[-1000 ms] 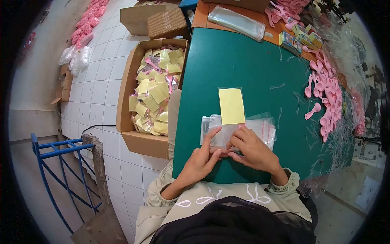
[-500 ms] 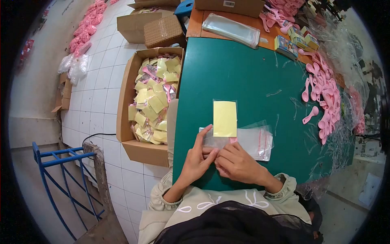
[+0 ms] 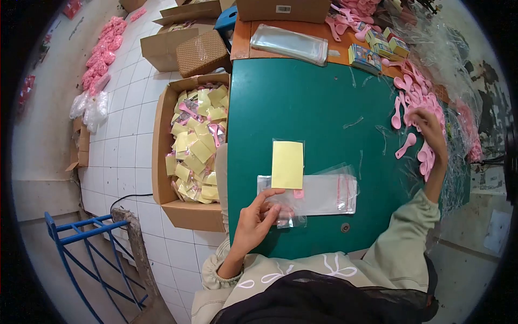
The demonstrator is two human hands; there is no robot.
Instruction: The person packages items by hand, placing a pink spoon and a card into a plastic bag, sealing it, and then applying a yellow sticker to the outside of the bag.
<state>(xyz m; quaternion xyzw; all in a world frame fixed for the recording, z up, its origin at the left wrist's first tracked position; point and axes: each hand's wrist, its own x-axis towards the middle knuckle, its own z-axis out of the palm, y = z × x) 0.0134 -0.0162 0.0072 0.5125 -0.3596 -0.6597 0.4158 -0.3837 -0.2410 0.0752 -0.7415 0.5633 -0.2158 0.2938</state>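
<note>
A yellow card [image 3: 287, 164] in a clear plastic bag lies on the green table [image 3: 302, 102], with a bit of pink showing below its lower edge. It rests partly over a stack of clear plastic bags [image 3: 324, 195]. My left hand [image 3: 256, 221] touches the lower end of the card's bag, thumb and forefinger apart, with clear film between and beneath the fingers. At the right, my right hand [image 3: 429, 127] reaches into the pile of pink spoons [image 3: 413, 86]; its fingers are bent over the spoons and their tips are hard to make out.
A cardboard box [image 3: 162, 146] of bagged yellow cards stands left of the table. Along the back are more clear bags [image 3: 288, 44], small card stacks [image 3: 365, 58] and a brown box [image 3: 283, 11]. Loose plastic film lies at the right. A round metal piece [image 3: 345, 228] sits near the front edge.
My right hand has left the bag beside my left hand and moved up and right to the spoons. The round metal piece has come into sight. The whole view has shifted slightly.
</note>
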